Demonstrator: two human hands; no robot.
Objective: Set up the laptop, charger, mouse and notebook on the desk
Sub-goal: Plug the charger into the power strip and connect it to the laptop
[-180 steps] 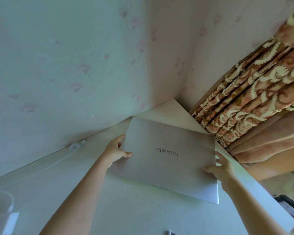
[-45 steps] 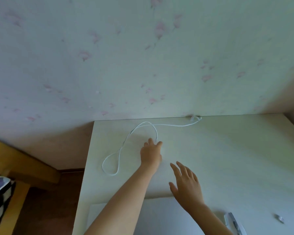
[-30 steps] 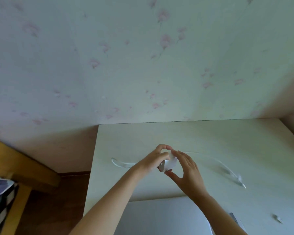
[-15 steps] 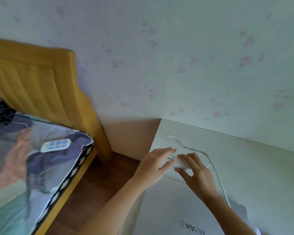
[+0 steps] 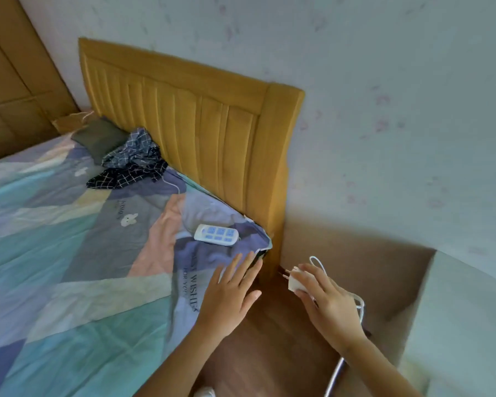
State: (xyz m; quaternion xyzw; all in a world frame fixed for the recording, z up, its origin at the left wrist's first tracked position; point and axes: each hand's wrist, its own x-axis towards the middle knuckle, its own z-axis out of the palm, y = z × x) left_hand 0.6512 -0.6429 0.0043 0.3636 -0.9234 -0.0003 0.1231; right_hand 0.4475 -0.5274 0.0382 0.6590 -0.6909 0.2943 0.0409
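Bedside now, off the desk: right hand grips charger, left hand spread.

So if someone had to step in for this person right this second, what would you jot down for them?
Right hand: gripping the white charger plug, prongs pointing toward the bed, its cable trailing back to the desk.
Left hand: open, empty, reaching over the bed corner toward the power strip lying on the bedcover.
Done: charger picked up.
Left: plug it into the strip. Laptop, mouse and notebook are out of view, so check them.
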